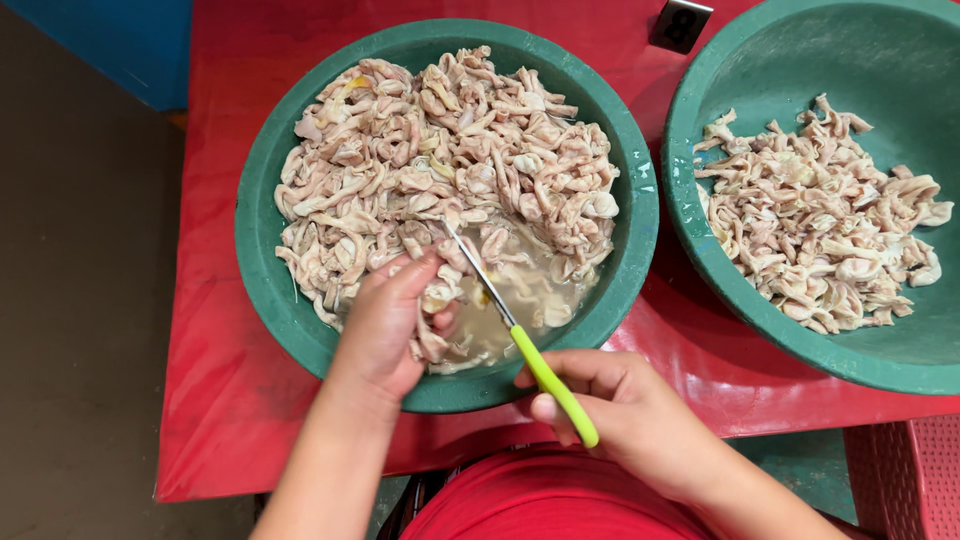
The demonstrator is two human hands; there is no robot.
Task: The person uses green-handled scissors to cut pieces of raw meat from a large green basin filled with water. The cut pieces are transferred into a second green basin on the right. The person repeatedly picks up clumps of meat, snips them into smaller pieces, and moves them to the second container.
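The left hand (pixel 385 325) is reaching into the near side of the left basin (pixel 262 270), its fingers closing around a few pale strips of offal (pixel 440 160). The strips it is pinching are hanging just over the cloudy liquid (pixel 520 290) that is pooling at the near edge of that basin. The rest of the offal is lying heaped across the far and left parts of the basin, filling most of it.

The right hand (pixel 625 410) is sitting just outside the basin's near rim, wrapping closed around the green handle of the scissors (pixel 520 335). The handle is running through the fist and sticking out toward the person's body, while the thin metal blades are pointing up and left into the basin, their tip lying against the offal right beside the left hand's fingertips. Whether the blades are parted or shut I cannot tell, since they are showing as a single thin line.

The right basin (pixel 700 240), also green, is standing just beside the first one, and a smaller heap (pixel 820 220) of the same pale strips is lying in it, leaving much of its floor bare. Both basins are resting on a red worktop (pixel 215 400). A small dark tag (pixel 680 25) is lying on the worktop at the far edge, between the two basins. A red crate (pixel 905 480) is showing at the lower right, below the worktop's edge.
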